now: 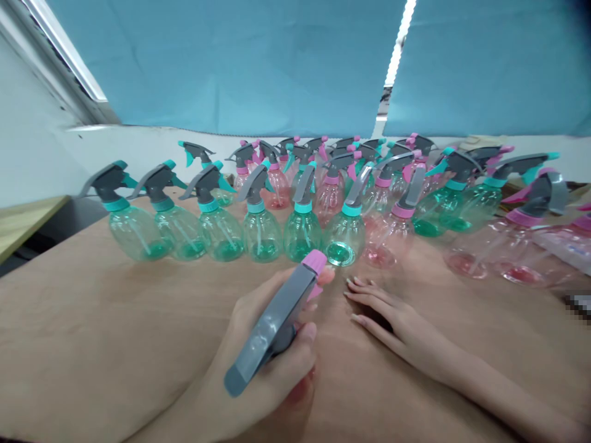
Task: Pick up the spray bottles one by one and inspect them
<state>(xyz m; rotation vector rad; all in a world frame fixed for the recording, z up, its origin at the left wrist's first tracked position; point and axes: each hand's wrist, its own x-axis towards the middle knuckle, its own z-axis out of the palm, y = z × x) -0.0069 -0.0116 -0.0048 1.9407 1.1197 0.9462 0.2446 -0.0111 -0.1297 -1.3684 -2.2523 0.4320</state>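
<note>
My left hand is closed around a spray bottle with a grey trigger head and a pink nozzle. The nozzle points away from me, and part of the pink body shows below the hand. My right hand rests palm down on the table to the right, fingers stretched out, with nothing in it. Just beyond my hands stands a row of clear green spray bottles with teal collars. At the right end of that row is a pink spray bottle.
The brown table carries more green and pink spray bottles behind the front row and at the right. A blue curtain hangs at the back. At the left is a pale wooden surface. A blurred-out object lies at the right edge.
</note>
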